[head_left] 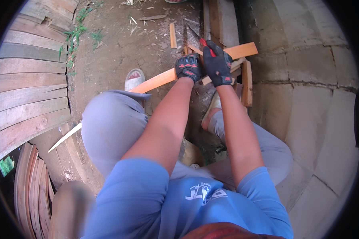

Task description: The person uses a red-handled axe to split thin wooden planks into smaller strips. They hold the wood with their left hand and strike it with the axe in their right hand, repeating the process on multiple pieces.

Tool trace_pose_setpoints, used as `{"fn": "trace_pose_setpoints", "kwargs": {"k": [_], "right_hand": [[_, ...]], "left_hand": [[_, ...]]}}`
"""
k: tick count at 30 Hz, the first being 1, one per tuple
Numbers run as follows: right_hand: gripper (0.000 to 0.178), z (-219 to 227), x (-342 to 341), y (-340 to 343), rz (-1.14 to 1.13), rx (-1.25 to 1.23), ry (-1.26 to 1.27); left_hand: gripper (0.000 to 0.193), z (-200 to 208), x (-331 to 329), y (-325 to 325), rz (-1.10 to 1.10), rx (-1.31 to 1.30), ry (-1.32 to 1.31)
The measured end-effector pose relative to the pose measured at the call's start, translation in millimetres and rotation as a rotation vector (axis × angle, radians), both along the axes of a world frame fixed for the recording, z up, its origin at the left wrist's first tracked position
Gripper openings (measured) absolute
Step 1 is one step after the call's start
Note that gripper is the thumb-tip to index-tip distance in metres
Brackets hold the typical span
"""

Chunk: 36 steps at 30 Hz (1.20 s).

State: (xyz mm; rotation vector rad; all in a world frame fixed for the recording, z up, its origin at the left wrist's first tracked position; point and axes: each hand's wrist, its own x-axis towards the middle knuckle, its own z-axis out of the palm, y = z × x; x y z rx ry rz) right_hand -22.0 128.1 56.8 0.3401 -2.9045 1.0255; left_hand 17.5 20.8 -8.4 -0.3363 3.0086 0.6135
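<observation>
A long, light orange-brown wooden board (157, 81) lies slanted in front of me, from near my left foot up to the right. My left hand (187, 67), in a black glove with red trim, is closed around it. Just to the right, my gloved right hand (217, 65) is wrapped round the red handle of a tool (203, 42) with a thin, dark blade that points away and to the left. The board's right end (241, 50) sticks out beyond my right hand. Both hands hide the board's middle, and the exact kind of tool cannot be made out.
Short wood pieces (247, 83) are stacked under and right of my hands. A small strip (172, 36) lies on the dirt ground ahead. Wooden planks (28, 75) line the left side, concrete blocks (283, 71) the right. Upright boards (30, 187) stand at lower left.
</observation>
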Motion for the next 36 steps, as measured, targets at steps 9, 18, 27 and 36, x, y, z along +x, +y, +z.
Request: {"fn": "trace_pose_setpoints", "kwargs": {"k": [9, 18, 27, 36], "right_hand": [[0.048, -9, -15, 0, 0.049, -0.068, -0.062], [0.039, 85, 110, 83, 0.015, -0.051, -0.130], [0.037, 227, 234, 165, -0.258, -0.017, -0.434], [0.034, 186, 186, 126, -0.077, -0.047, -0.206]], "left_hand": [[0.040, 8, 0, -2, -0.021, 0.059, -0.050], [0.040, -4, -3, -4, 0.004, 0.025, -0.081], [0.044, 8, 1, -4, 0.009, 0.039, -0.084], [0.054, 13, -4, -9, -0.016, 0.090, -0.194]]}}
